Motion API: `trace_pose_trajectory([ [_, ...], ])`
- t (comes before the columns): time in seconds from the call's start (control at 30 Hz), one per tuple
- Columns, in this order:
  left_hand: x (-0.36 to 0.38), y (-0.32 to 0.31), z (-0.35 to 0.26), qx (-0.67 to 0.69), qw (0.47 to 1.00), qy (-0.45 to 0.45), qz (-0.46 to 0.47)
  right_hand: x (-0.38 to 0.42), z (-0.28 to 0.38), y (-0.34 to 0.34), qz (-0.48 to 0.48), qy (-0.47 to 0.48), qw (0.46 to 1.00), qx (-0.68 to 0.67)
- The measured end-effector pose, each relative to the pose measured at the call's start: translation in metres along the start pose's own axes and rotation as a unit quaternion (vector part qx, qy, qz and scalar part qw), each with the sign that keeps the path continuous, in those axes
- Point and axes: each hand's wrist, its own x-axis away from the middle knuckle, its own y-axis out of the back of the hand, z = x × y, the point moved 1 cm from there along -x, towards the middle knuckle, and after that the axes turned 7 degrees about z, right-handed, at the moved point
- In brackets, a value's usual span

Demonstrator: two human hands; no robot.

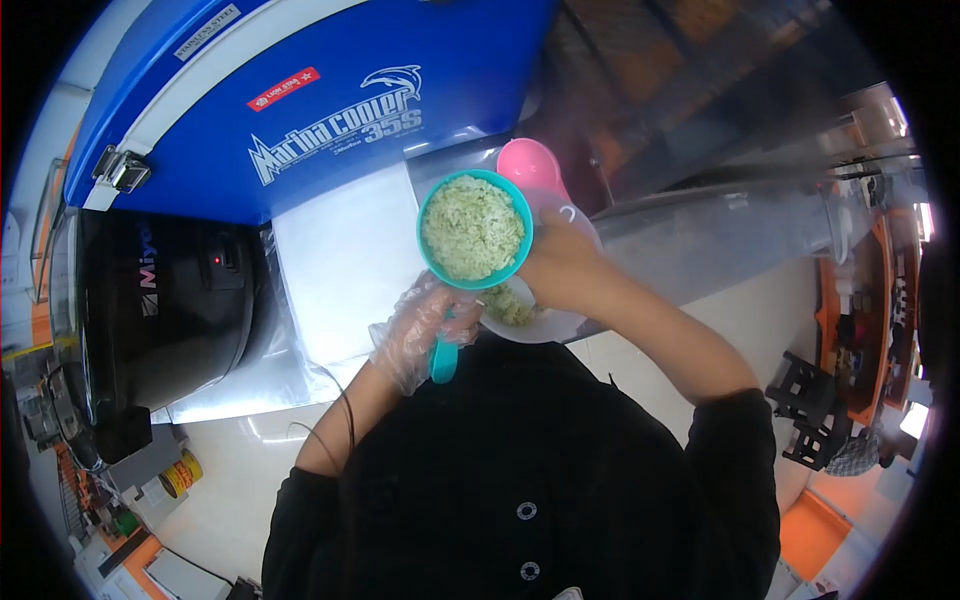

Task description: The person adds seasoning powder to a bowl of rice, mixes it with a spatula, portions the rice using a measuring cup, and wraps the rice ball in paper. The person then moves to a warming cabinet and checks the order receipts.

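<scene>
Bright, cool light here, with white glare on the floor at lower left and a blown-out patch at the right edge; upper right sits dim and hazy, fisheye edges bending into black corners, lettering upper left crisp.

A single camera, worn on the person's head, gives the only view. It looks from above the body, forward and steeply down, so the black-clothed torso [500, 450] rises from the bottom edge and both forearms reach away from the lens. The left hand [425, 320] and right hand [555, 260] lie close, near the middle, with the teal cup [472, 230] between them, its open top facing the camera. The tabletop [275, 350] shows around and beyond the hands, with the blue cooler [330, 90] ahead and to their left. Farther off, the floor [230, 490] appears on both sides of the torso, and shelves [870, 310] stand well to the right of the hands. The very wide lens bends straight edges and darkens the corners.
</scene>
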Motion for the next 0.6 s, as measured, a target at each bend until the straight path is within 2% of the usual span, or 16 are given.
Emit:
trace_pose_trajectory([
  [0.07,0.001,0.007,0.003,0.004,0.999,-0.019,0.04,0.001,0.002,-0.008,-0.064,0.007,0.997,-0.032],
  [0.17,-0.003,0.001,0.001,-0.055,0.998,-0.01,-0.019,0.004,-0.003,-0.017,-0.142,0.013,0.988,-0.061],
  [0.27,0.003,-0.006,0.001,-0.062,0.997,-0.03,-0.018,0.016,-0.007,0.007,-0.126,0.002,0.988,-0.09],
  [0.37,0.007,-0.014,-0.007,-0.042,0.998,-0.014,-0.038,0.029,-0.016,0.013,-0.169,-0.015,0.978,-0.125],
  [0.47,0.006,0.014,-0.002,0.055,0.998,0.021,0.012,0.047,-0.015,0.032,-0.207,-0.069,0.963,-0.158],
  [0.57,0.013,0.011,-0.01,0.098,0.993,-0.008,0.071,0.067,-0.023,0.032,-0.25,-0.116,0.943,-0.184],
  [0.6,0.017,0.011,-0.012,0.078,0.995,-0.018,0.053,0.074,-0.024,0.034,-0.254,-0.137,0.937,-0.196],
])
